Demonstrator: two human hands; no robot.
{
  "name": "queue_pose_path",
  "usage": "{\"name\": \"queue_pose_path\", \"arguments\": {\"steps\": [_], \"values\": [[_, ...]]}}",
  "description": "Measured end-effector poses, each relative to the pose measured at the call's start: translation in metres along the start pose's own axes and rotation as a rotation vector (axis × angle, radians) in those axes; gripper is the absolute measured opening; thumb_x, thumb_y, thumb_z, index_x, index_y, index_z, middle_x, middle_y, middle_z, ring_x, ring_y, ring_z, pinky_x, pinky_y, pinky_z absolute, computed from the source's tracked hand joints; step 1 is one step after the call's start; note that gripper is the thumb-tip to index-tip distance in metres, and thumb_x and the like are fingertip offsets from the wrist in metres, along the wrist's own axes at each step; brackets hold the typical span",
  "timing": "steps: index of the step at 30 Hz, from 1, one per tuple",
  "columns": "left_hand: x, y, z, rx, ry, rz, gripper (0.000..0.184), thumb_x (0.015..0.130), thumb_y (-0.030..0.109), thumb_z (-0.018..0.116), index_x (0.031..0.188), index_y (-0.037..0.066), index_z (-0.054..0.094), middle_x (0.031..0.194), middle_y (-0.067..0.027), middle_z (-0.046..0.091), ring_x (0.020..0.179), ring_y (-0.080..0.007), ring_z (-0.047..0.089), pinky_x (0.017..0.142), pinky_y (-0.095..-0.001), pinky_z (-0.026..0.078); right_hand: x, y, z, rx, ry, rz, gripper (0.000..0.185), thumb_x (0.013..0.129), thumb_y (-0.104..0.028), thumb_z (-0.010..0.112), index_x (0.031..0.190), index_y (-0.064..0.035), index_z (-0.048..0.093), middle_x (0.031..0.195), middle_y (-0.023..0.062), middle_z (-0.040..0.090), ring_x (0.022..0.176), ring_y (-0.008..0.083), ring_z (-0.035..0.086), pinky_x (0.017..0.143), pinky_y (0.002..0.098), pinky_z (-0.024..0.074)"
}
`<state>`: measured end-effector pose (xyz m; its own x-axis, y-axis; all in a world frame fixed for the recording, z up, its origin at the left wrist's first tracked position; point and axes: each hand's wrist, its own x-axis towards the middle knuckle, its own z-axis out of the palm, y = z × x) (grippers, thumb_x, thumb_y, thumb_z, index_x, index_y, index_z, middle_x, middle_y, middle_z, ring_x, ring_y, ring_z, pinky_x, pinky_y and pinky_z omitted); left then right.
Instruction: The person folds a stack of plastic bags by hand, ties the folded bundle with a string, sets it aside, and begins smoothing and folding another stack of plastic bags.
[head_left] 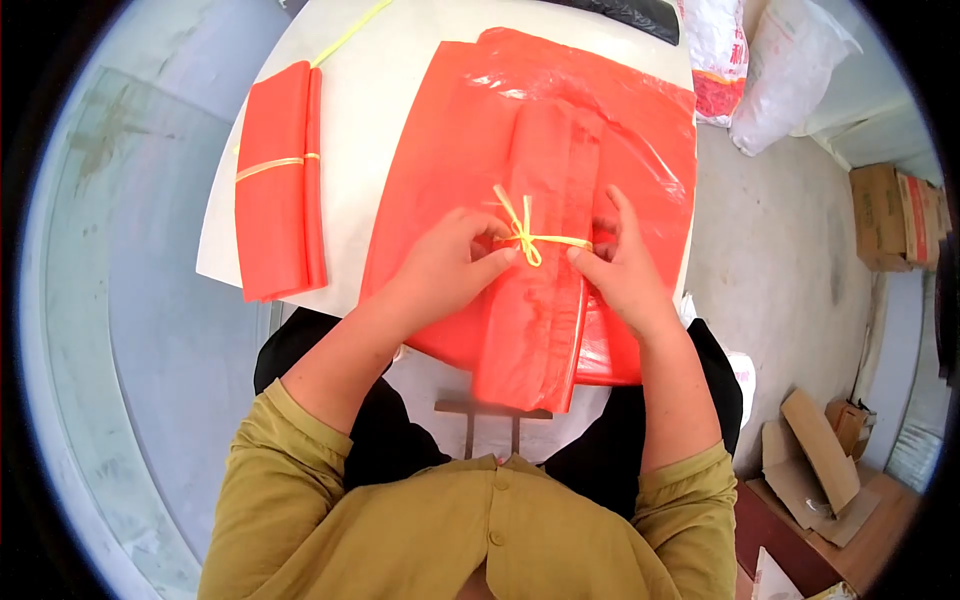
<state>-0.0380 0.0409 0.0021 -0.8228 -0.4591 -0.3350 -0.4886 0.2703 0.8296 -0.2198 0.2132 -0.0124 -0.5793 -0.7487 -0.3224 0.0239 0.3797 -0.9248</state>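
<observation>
A folded bundle of red plastic bags lies lengthwise before me, its near end jutting past the table edge. Yellow string circles its middle, with a bow and loose ends on top. My left hand grips the bundle's left side, thumb and fingers closed beside the bow. On the opposite side, my right hand holds the edge, thumb on top near the string and index finger raised; its other fingers are partly hidden. Beneath the bundle spreads a wide stack of red plastic bags.
Another tied red bundle rests at the left of the white table. A yellow string strand and a black roll lie toward the back. White sacks and cardboard boxes stand on the right.
</observation>
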Motion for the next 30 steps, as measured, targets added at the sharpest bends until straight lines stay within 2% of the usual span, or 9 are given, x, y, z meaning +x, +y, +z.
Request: {"name": "queue_pose_path", "arguments": {"steps": [2,5,7,10,12,13,16,22,30], "values": [[-0.002,-0.001,-0.004,-0.287,-0.035,-0.106,0.042,0.105,0.034,0.065,0.134,0.004,0.064,0.137,-0.0121,0.062,0.113,-0.0240,0.068,0.098,-0.0394,0.055,-0.011,-0.036,0.002,0.308,-0.012,0.184,0.084,0.098,-0.008,0.073,0.167,-0.0088,0.025,0.151,0.0215,0.050,0.128,0.0264,0.059,0.096,0.0390,0.0576],[-0.007,-0.007,-0.005,-0.981,-0.059,-0.304,0.059,0.107,0.049,0.059,0.142,0.002,0.058,0.144,-0.0155,0.062,0.123,-0.0278,0.066,0.104,-0.0451,0.054,-0.022,-0.041,0.002,0.809,-0.382,-0.103,0.077,0.102,-0.010,0.067,0.167,-0.0071,0.026,0.149,0.0192,0.054,0.129,0.0227,0.058,0.101,0.0370,0.0548],[-0.012,-0.002,-0.006,-1.321,-0.070,-0.436,0.065,0.108,0.053,0.055,0.146,0.000,0.055,0.146,-0.0184,0.062,0.128,-0.0307,0.063,0.108,-0.0489,0.052,-0.008,-0.016,0.011,0.327,-0.160,-0.124,0.082,0.101,-0.017,0.071,0.167,-0.0061,0.023,0.145,0.0201,0.055,0.122,0.0241,0.062,0.094,0.0343,0.0566],[-0.012,-0.002,-0.004,-1.279,-0.091,-0.532,0.061,0.108,0.045,0.056,0.144,-0.004,0.055,0.144,-0.0208,0.062,0.130,-0.0321,0.063,0.110,-0.0501,0.052,0.000,-0.004,0.018,0.174,-0.076,0.001,0.094,0.100,-0.023,0.076,0.170,-0.0077,0.014,0.155,0.0242,0.047,0.135,0.0301,0.056,0.105,0.0389,0.0513],[-0.011,-0.005,-0.003,-1.329,-0.164,-0.533,0.058,0.108,0.043,0.055,0.141,-0.005,0.057,0.144,-0.0215,0.062,0.130,-0.0325,0.063,0.109,-0.0498,0.053,0.000,-0.004,0.031,0.424,-0.089,0.095,0.099,0.098,-0.021,0.079,0.171,-0.0090,0.012,0.159,0.0264,0.042,0.142,0.0319,0.050,0.113,0.0425,0.0458],[-0.010,-0.008,-0.002,-1.353,-0.200,-0.536,0.057,0.109,0.042,0.054,0.140,-0.006,0.057,0.144,-0.0218,0.062,0.129,-0.0328,0.063,0.109,-0.0496,0.053,-0.004,-0.013,0.034,0.526,-0.058,0.203,0.097,0.102,-0.013,0.073,0.172,-0.0098,0.007,0.147,0.0183,0.057,0.138,0.0254,0.054,0.115,0.0422,0.0455],[-0.009,-0.011,0.004,-1.340,-0.218,-0.549,0.054,0.109,0.038,0.057,0.145,-0.001,0.053,0.143,-0.0197,0.062,0.129,-0.0303,0.063,0.108,-0.0477,0.054,-0.001,-0.002,0.038,0.635,-0.006,0.219,0.108,0.094,-0.010,0.080,0.172,-0.0140,0.005,0.158,0.0269,0.044,0.143,0.0328,0.049,0.119,0.0450,0.0413],[-0.008,-0.008,0.015,-0.984,-0.035,-0.325,0.068,0.108,0.027,0.064,0.159,-0.001,0.029,0.146,-0.0171,0.056,0.131,-0.0265,0.061,0.104,-0.0426,0.057,-0.009,-0.013,0.045,0.558,-0.032,0.052,0.102,0.097,0.003,0.070,0.172,-0.0113,0.003,0.142,0.0185,0.060,0.128,0.0249,0.061,0.111,0.0402,0.0491],[-0.003,-0.018,0.012,-1.096,0.018,-0.326,0.053,0.111,0.026,0.058,0.155,0.005,0.035,0.145,-0.0141,0.055,0.129,-0.0240,0.060,0.108,-0.0422,0.054,-0.015,-0.015,0.050,0.471,-0.064,0.181,0.102,0.096,0.000,0.074,0.172,-0.0104,0.007,0.152,0.0191,0.052,0.135,0.0248,0.055,0.116,0.0405,0.0446]]}}
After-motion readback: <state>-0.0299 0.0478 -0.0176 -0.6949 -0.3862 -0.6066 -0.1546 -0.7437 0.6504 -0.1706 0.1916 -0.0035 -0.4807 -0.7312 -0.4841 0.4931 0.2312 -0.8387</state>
